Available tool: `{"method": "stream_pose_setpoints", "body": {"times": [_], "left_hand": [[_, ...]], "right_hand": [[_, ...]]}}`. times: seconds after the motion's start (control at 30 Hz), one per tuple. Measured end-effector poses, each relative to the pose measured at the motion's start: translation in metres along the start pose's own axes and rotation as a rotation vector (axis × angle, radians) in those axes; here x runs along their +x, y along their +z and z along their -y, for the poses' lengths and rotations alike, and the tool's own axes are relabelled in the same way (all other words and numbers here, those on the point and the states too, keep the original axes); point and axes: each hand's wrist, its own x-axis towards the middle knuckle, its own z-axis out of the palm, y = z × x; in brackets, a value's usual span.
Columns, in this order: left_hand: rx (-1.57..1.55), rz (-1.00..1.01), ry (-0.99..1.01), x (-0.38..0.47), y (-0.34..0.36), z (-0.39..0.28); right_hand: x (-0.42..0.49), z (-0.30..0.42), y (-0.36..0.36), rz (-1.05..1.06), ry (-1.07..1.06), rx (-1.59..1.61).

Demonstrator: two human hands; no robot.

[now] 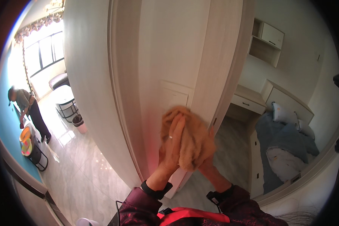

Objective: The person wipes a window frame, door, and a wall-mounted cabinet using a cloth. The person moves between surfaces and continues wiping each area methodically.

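An orange-brown cloth (196, 141) is bunched between my two hands, in front of a pale wood-grain door frame and wall. My left hand (173, 144) lies on the cloth's near left side with its fingers pointing up; a ring shows on one finger. My right hand (210, 152) is mostly hidden behind the cloth's right side, with only fingertips and the wrist showing. Just above the cloth is a small rectangular panel (176, 96) on the white wall. Dark bands circle both wrists.
At the far left, another person (29, 106) bends over basins (25, 135) by a blue wall. A round table (63, 94) and waste bin (79, 124) stand in that room. On the right, a doorway shows a bed (279, 149), a desk (248, 99) and a wall cabinet (272, 35).
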Motion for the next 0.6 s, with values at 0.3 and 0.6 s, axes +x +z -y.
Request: {"method": "stream_pose_setpoints", "body": {"times": [0.3,0.6], "left_hand": [[-0.054,-0.091,0.097,0.005,-0.031,-0.015],[0.189,-0.032,0.072,0.065,-0.014,0.011]], "right_hand": [[0.004,-0.002,-0.012,-0.007,-0.375,-0.577],[0.001,0.014,-0.006,-0.017,-0.425,-0.658]]}}
